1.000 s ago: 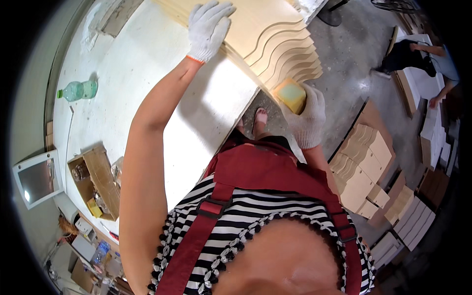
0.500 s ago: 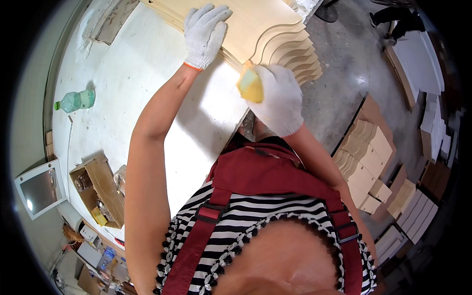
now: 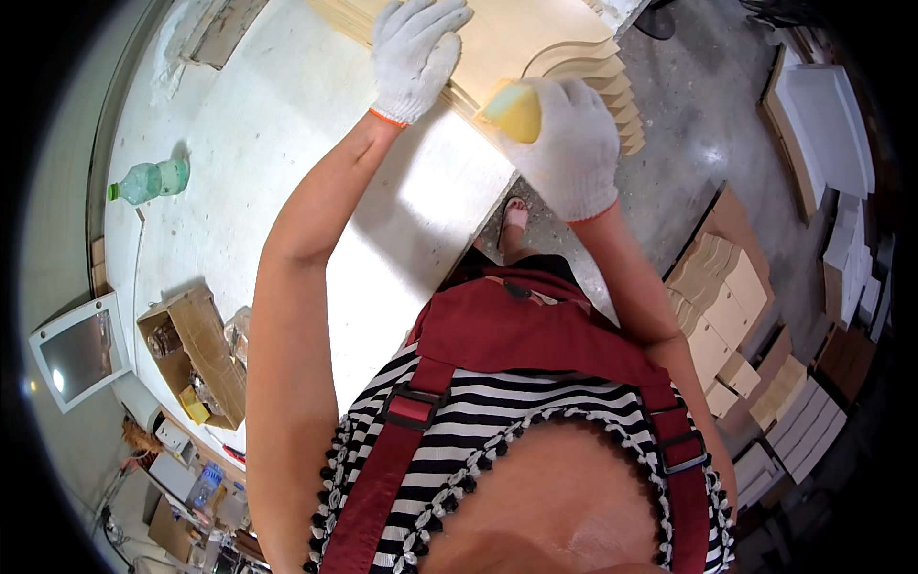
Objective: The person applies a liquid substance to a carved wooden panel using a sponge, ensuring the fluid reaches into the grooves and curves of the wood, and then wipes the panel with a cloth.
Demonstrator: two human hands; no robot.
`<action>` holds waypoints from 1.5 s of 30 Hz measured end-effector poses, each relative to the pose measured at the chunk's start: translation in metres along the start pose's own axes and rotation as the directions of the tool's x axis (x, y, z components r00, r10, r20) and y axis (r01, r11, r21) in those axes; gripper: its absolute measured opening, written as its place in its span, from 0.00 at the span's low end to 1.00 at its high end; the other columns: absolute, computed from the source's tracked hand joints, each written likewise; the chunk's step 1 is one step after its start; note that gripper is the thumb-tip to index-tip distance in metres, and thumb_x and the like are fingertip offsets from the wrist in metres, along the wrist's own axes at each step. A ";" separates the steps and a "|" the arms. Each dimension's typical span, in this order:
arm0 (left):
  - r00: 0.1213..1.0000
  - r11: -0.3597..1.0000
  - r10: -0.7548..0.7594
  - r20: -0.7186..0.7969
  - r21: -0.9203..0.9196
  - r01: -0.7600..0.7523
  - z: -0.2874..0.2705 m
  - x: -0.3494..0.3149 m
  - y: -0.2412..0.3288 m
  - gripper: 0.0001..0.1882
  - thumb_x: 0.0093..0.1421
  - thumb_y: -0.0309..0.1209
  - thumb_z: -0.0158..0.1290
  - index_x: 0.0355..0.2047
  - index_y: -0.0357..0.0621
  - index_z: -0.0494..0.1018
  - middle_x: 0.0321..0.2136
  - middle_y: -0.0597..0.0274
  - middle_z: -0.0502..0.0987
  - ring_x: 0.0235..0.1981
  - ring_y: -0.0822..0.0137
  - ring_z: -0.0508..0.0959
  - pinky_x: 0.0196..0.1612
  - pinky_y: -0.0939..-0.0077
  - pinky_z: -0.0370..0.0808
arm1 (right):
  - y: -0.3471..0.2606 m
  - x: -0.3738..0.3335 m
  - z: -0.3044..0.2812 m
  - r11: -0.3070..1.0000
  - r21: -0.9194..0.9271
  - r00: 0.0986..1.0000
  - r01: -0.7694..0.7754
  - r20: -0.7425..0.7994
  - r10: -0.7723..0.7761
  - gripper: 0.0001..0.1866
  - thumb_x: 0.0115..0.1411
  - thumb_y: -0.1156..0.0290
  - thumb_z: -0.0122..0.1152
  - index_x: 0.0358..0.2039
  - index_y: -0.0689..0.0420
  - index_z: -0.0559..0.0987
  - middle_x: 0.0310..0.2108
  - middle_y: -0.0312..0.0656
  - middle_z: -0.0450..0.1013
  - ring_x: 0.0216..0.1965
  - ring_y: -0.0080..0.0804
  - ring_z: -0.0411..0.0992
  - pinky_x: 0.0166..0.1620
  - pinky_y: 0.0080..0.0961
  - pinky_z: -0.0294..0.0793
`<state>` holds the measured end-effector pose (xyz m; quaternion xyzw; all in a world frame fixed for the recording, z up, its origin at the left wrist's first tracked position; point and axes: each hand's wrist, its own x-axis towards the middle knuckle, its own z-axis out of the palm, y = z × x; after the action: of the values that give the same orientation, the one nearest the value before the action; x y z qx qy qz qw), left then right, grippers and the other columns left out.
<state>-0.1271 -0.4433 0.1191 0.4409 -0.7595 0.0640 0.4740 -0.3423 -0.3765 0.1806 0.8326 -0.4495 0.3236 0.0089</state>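
Note:
A stack of pale wooden panels (image 3: 516, 27) with wavy-cut ends lies at the far edge of the white table, its layers fanned out in steps toward the right. My left hand (image 3: 417, 57), in a white knit glove with an orange cuff, rests with fingers stretched out on the top panel near the stack's left side. In my gloved right hand (image 3: 571, 143) is a yellow and pale green sponge-like block (image 3: 516, 113), held against the near edge of the panels close to the wavy end. The fingers of that hand partly cover the block and the panel edge behind it.
On the white table (image 3: 201, 244) lie a green plastic bottle (image 3: 148, 182) and an open cardboard box (image 3: 196, 359) of small items. More cut wooden panels (image 3: 722, 297) are piled on the floor at right. White boards (image 3: 827, 129) lie farther right.
My right hand has moved farther away and slightly right with the block, along the panel edge. The left hand stays flat on the panel. A person at the upper right has left view.

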 end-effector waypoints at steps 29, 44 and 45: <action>0.999 1.000 0.023 0.037 0.018 -0.024 0.005 0.002 -0.006 0.17 0.61 0.32 0.49 0.48 0.48 0.82 0.51 0.63 0.81 0.55 0.54 0.73 0.62 0.57 0.60 | 0.069 0.027 -0.005 0.998 -0.058 0.996 0.039 -0.072 -0.043 0.18 0.46 0.58 0.75 0.36 0.51 0.80 0.31 0.39 0.73 0.35 0.40 0.75 0.38 0.34 0.76; 1.000 1.000 0.001 0.006 -0.010 0.000 0.005 0.000 -0.004 0.17 0.59 0.30 0.50 0.46 0.46 0.82 0.51 0.61 0.81 0.55 0.55 0.74 0.63 0.57 0.58 | 0.068 0.057 -0.004 0.890 0.180 0.805 -0.419 0.528 0.272 0.25 0.49 0.48 0.66 0.36 0.59 0.84 0.33 0.49 0.80 0.35 0.46 0.79 0.40 0.36 0.78; 1.000 1.000 0.000 0.005 -0.011 0.000 0.007 0.000 -0.006 0.17 0.59 0.30 0.50 0.46 0.46 0.82 0.51 0.61 0.81 0.55 0.55 0.74 0.63 0.57 0.58 | 0.064 0.055 -0.006 0.895 0.186 0.788 -0.405 0.568 0.239 0.25 0.49 0.49 0.66 0.35 0.59 0.84 0.33 0.50 0.79 0.36 0.46 0.79 0.41 0.36 0.78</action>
<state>-0.1272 -0.4505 0.1129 0.4383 -0.7612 0.0586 0.4744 -0.3723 -0.4534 0.1973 0.7904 -0.5168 0.1410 -0.2972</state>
